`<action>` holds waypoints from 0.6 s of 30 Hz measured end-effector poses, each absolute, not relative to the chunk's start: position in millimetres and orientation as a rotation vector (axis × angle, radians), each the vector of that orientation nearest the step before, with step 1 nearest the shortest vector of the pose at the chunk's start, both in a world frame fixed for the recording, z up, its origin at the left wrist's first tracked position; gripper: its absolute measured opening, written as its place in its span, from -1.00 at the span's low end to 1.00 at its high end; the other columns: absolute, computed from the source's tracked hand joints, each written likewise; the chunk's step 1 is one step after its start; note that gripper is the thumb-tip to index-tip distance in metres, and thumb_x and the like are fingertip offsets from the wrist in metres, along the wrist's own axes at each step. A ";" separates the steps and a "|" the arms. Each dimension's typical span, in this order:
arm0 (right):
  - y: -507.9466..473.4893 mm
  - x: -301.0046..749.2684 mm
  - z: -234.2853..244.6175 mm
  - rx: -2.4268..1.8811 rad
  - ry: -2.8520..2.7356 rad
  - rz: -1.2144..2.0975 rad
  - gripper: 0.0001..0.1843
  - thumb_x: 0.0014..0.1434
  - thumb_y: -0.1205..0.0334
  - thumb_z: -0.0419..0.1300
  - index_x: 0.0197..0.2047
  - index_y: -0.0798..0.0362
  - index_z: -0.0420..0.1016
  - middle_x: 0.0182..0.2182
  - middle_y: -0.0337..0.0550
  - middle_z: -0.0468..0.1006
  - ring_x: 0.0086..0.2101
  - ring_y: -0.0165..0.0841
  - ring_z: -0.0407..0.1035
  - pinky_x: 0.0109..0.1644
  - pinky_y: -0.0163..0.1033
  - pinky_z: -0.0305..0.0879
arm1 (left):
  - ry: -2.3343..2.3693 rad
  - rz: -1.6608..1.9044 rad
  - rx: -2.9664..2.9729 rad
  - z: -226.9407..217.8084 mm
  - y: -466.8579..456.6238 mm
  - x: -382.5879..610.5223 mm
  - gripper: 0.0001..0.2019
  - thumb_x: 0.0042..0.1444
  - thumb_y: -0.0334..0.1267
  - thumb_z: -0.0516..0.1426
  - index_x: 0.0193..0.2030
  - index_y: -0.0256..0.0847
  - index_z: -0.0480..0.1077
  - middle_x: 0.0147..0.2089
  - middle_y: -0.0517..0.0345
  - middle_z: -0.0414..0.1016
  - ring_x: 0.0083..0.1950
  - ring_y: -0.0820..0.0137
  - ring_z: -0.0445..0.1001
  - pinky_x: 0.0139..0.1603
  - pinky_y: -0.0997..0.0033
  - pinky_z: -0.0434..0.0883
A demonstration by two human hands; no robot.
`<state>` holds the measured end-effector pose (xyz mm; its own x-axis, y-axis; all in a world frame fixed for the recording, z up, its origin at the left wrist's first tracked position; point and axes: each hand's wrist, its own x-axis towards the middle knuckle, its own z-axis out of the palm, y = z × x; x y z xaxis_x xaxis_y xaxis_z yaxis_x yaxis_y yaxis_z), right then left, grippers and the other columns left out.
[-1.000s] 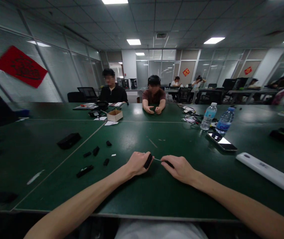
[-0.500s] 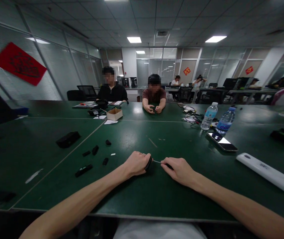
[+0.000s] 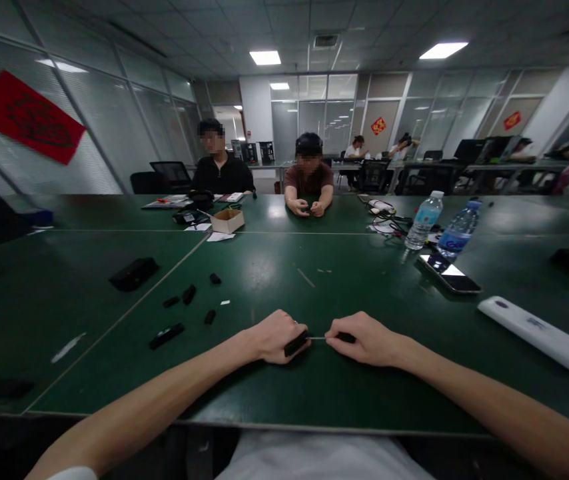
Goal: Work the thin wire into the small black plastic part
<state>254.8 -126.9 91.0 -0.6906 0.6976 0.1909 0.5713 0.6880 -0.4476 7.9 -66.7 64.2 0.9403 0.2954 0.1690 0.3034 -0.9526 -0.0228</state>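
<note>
Low over the green table (image 3: 264,393), my left hand (image 3: 275,335) is closed round a small black block-shaped part (image 3: 295,343), whose use I cannot make out. Facing it, my right hand (image 3: 368,339) grips what looks like a thin screwdriver (image 3: 318,338) by its dark handle. The metal shaft lies level and its tip reaches the right side of the black part; the contact point is too small to see. Off to the left lie several small black pieces, among them a longer one (image 3: 166,336) and a stubby one (image 3: 189,294).
A black case (image 3: 134,274) and an open cardboard box (image 3: 228,221) sit to the left. On the right are two water bottles (image 3: 424,221) (image 3: 458,229), a phone (image 3: 449,274) and a long white device (image 3: 541,335). Across the table, a person (image 3: 309,175) handles something small.
The left hand has turned so the black part shows more of its face. Shaft and part now line up more level, both slightly lower in view. The camera has tilted a little.
</note>
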 end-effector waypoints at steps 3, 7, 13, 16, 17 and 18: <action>-127.0 256.6 92.5 -0.952 -2.567 0.584 -0.81 0.30 0.17 0.09 -0.19 0.06 0.48 -0.37 -0.23 0.56 -0.40 -0.43 0.41 -0.29 -0.37 0.23 | -0.370 -0.254 -3.120 63.7 -69.1 8.4 -0.77 0.24 -0.15 0.01 -0.37 -0.20 0.33 -0.55 0.11 0.47 -0.52 0.35 0.46 -0.42 0.39 0.29; -127.8 257.3 93.3 -0.923 -2.550 0.628 -0.80 0.30 0.17 0.10 -0.20 0.08 0.49 -0.38 -0.21 0.56 -0.42 -0.44 0.40 -0.30 -0.37 0.23 | -0.325 -0.250 -3.161 64.9 -70.7 8.8 -0.77 0.25 -0.15 0.00 -0.38 -0.19 0.32 -0.57 0.13 0.44 -0.54 0.37 0.43 -0.41 0.40 0.27; -127.4 257.7 93.9 -0.878 -2.510 0.680 -0.80 0.29 0.17 0.11 -0.21 0.10 0.50 -0.42 -0.23 0.54 -0.45 -0.46 0.38 -0.35 -0.38 0.22 | -0.257 -0.301 -3.217 66.1 -71.4 9.3 -0.76 0.26 -0.14 -0.01 -0.37 -0.19 0.30 -0.57 0.16 0.41 -0.54 0.41 0.39 -0.43 0.43 0.26; -126.6 258.3 96.3 -0.876 -2.504 0.652 -0.80 0.29 0.17 0.11 -0.21 0.09 0.49 -0.40 -0.23 0.55 -0.44 -0.45 0.38 -0.33 -0.37 0.24 | -0.295 -0.313 -3.209 65.9 -69.4 9.4 -0.75 0.27 -0.13 -0.02 -0.36 -0.19 0.30 -0.56 0.16 0.42 -0.53 0.42 0.41 -0.43 0.44 0.25; -126.5 258.3 97.5 -0.890 -2.502 0.623 -0.81 0.29 0.18 0.11 -0.21 0.09 0.49 -0.39 -0.22 0.55 -0.43 -0.44 0.39 -0.31 -0.37 0.24 | -0.336 -0.318 -3.190 65.8 -68.2 9.4 -0.74 0.28 -0.12 -0.03 -0.36 -0.20 0.31 -0.55 0.15 0.43 -0.52 0.41 0.42 -0.44 0.45 0.25; -126.6 258.0 98.9 -0.915 -2.501 0.585 -0.81 0.30 0.19 0.10 -0.20 0.09 0.49 -0.38 -0.22 0.55 -0.41 -0.44 0.40 -0.29 -0.36 0.25 | -0.393 -0.324 -3.161 65.9 -66.9 9.4 -0.73 0.28 -0.12 -0.03 -0.36 -0.20 0.31 -0.54 0.15 0.44 -0.51 0.41 0.43 -0.44 0.45 0.25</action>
